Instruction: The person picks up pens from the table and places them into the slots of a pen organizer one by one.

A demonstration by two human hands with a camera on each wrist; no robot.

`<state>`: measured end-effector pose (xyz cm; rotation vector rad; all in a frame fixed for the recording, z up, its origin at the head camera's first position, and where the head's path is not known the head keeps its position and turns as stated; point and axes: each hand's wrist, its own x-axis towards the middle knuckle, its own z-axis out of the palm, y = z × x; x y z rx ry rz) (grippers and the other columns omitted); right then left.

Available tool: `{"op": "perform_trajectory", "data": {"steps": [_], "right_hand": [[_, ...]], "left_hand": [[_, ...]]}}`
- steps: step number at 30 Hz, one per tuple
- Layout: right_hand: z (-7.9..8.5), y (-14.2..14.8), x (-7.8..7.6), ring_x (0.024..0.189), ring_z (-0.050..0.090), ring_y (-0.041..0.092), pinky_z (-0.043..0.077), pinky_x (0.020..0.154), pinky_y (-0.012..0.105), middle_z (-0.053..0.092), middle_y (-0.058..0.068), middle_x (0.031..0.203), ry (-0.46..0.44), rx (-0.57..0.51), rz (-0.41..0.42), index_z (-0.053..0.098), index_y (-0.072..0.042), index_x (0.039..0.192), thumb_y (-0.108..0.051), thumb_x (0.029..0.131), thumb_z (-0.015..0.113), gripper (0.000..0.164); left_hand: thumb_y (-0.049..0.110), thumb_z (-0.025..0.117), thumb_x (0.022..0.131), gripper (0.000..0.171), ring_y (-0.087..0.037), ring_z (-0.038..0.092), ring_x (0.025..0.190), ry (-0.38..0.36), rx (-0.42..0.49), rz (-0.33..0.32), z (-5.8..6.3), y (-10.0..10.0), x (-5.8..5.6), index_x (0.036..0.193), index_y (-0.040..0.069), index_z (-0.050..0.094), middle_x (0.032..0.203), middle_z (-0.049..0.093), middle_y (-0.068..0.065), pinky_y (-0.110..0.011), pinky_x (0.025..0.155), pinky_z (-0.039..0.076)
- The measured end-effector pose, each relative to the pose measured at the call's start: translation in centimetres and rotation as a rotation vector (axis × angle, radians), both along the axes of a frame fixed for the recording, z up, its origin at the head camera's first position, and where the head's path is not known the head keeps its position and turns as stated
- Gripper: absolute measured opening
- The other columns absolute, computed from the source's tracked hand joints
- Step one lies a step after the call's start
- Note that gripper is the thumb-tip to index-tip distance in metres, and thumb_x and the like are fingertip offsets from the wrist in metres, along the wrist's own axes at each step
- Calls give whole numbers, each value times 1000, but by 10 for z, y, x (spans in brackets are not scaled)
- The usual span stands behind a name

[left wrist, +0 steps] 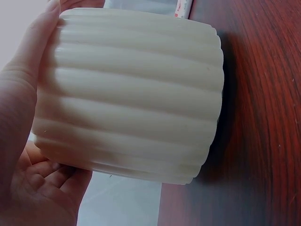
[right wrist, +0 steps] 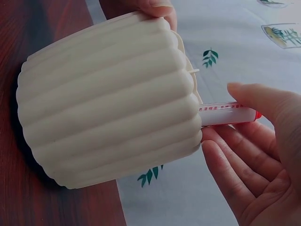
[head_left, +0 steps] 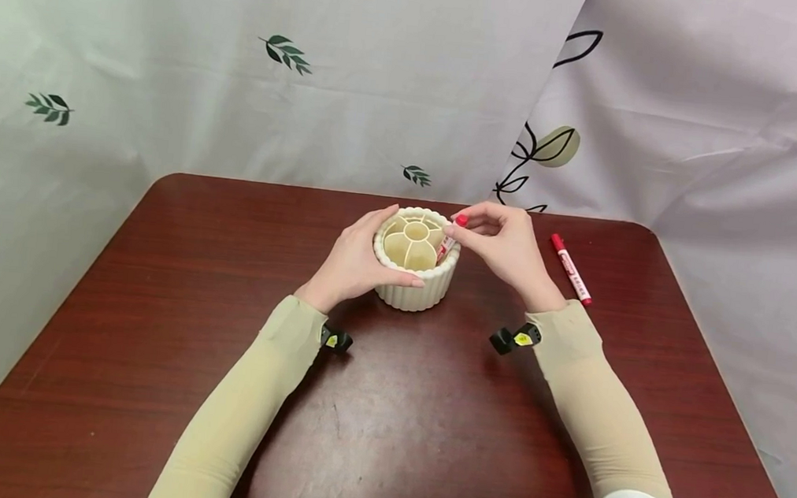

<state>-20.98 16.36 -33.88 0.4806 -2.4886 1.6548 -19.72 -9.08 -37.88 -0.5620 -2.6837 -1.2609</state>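
A cream, ribbed round pen holder (head_left: pixel 412 290) stands on the table, its inside split into petal-shaped compartments around a central ring. My left hand (head_left: pixel 351 261) grips it from the left, thumb along the near rim and fingers round the far side. In the left wrist view the ribbed wall of the holder (left wrist: pixel 131 94) fills most of the picture. At the right rim my right hand (head_left: pixel 508 247) pinches a white marker with red ends (head_left: pixel 447 245). The lower part of this marker is hidden inside a right-hand compartment; its upper part (right wrist: pixel 225 114) sticks out between thumb and fingers.
A second red-and-white marker (head_left: pixel 570 270) lies on the dark red wooden table (head_left: pixel 187 302), right of my right hand. Behind the table hangs a pale curtain (head_left: pixel 339 117) with leaf prints. Each wrist carries a small black camera.
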Motion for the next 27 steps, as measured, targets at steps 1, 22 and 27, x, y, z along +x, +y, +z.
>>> {"op": "perform_trajectory", "data": {"steps": [1, 22, 27], "right_hand": [[-1, 0, -1, 79, 70, 19, 56, 69, 27, 74, 4, 92, 0, 2, 2, 78, -8, 101, -27, 83, 88, 28], [-1, -1, 2, 79, 70, 20, 56, 68, 26, 75, 7, 93, -5, -14, 4, 78, -5, 105, -23, 82, 89, 31], [3, -2, 4, 80, 71, 18, 55, 69, 24, 75, 5, 94, -4, -12, -3, 78, -6, 107, -20, 83, 88, 29]], "left_hand": [[67, 92, 57, 123, -19, 45, 134, -3, 2, -1, 0, 0, 0, 156, 15, 40, 152, 47, 2, -44, 110, 36], [69, 91, 56, 124, -18, 45, 132, 12, 17, -3, -1, 0, 0, 156, 14, 42, 150, 48, 3, -44, 110, 36], [68, 91, 56, 125, -20, 46, 132, 18, 20, -5, -1, 0, 0, 155, 11, 42, 150, 48, 2, -45, 110, 36]]}}
